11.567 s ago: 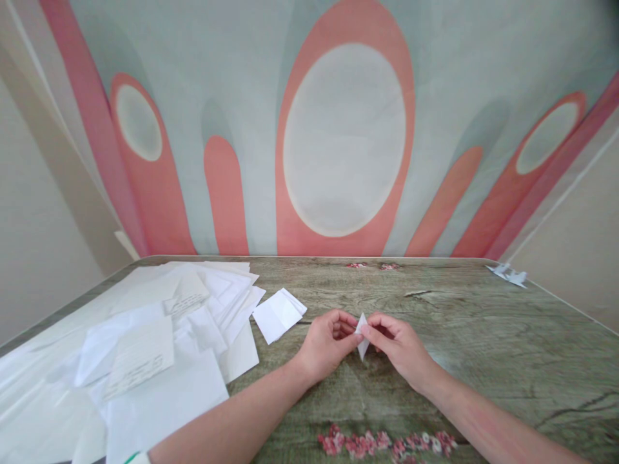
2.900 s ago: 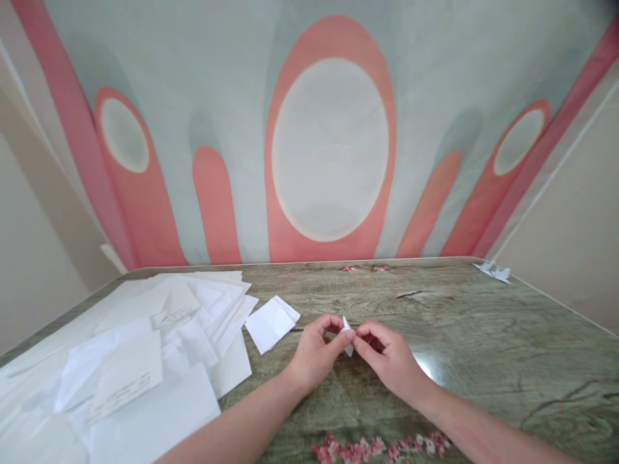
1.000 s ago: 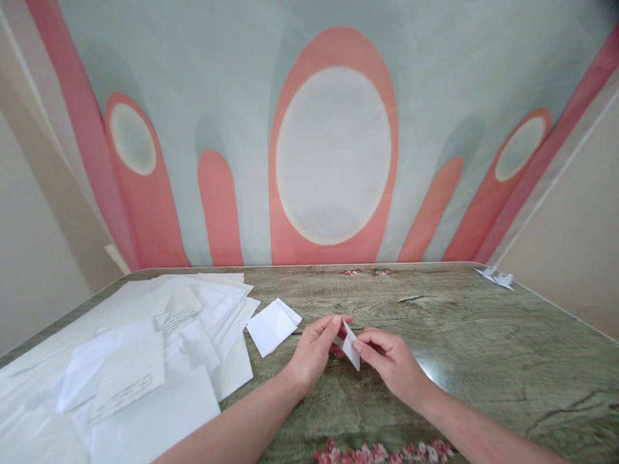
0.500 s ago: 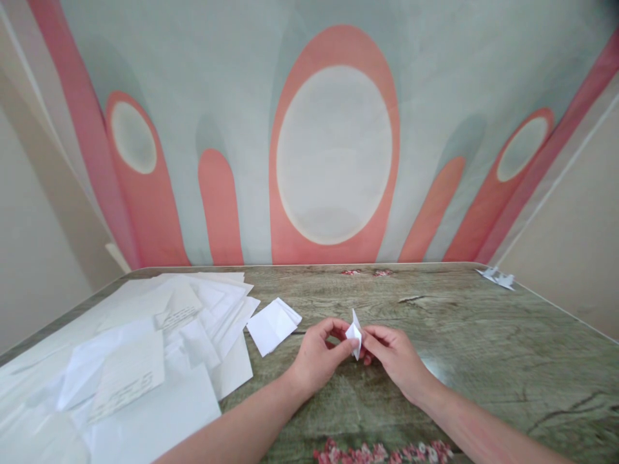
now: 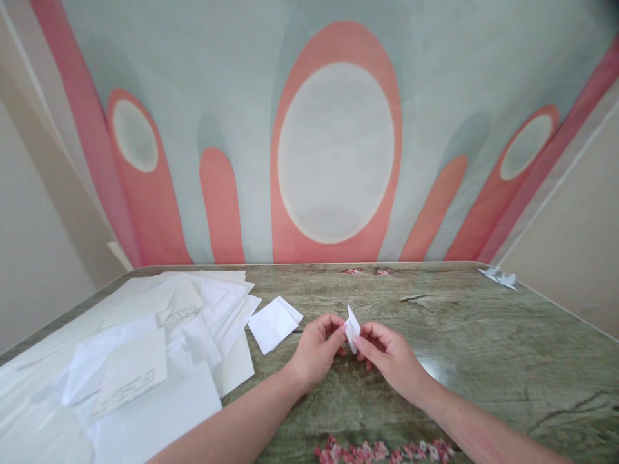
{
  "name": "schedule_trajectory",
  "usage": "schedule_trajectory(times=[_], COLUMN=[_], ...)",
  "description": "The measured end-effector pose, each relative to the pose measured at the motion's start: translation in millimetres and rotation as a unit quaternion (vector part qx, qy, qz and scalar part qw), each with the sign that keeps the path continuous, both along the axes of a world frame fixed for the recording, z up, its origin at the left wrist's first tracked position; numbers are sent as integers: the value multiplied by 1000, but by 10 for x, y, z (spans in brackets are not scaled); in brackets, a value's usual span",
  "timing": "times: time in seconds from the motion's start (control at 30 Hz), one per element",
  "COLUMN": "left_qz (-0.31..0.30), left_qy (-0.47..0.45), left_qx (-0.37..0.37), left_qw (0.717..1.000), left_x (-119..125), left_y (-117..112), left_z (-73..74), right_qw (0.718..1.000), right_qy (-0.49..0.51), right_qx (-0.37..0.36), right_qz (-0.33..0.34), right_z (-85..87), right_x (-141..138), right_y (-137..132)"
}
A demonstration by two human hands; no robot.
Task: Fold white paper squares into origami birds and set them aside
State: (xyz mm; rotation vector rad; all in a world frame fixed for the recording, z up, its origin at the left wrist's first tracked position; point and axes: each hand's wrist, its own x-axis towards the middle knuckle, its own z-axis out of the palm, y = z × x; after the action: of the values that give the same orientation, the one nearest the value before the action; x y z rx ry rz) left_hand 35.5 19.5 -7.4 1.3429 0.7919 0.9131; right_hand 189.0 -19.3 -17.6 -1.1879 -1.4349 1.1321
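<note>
Between my two hands is a small folded piece of white paper [image 5: 353, 328], held upright just above the table with a pointed tip up. My left hand [image 5: 316, 351] pinches its left side between thumb and fingers. On the right side, the thumb and fingers of my right hand [image 5: 387, 354] close on its lower part. Several fingertips are hidden behind the paper. To the left of my left hand lies a small stack of folded white paper squares [image 5: 273, 325].
A wide spread of white sheets and printed papers [image 5: 159, 399] covers the table's left side. At the far right edge lie small white folded paper pieces [image 5: 498, 277]. The wood-patterned table [image 5: 483, 335] meets a painted backdrop [image 5: 333, 154] behind.
The folded paper has tilted, its tip now leaning left. My left thumb has moved up along it, and my right thumb now presses its front face.
</note>
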Motion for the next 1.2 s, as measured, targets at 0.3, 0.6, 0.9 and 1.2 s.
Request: schedule_trajectory(times=[0.3,0.6,0.9,1.2], left_qz=[0,15,-37,-2], left_qy=[-13,-26,-20,33], left_qx=[-16,-15,41,91], left_qw=[1000,999,998,995], left_x=[13,24,-9,10], left_y=[3,-4,-46,-36], left_z=[19,12,6,-18], right_qw=[999,996,999,999], right_qy=[-50,-84,-32,-54], right_qx=[5,14,-28,0], right_qz=[4,8,-2,1], right_z=[49,21,14,-47], right_x=[-10,-11,13,25], right_y=[-13,-16,16,42])
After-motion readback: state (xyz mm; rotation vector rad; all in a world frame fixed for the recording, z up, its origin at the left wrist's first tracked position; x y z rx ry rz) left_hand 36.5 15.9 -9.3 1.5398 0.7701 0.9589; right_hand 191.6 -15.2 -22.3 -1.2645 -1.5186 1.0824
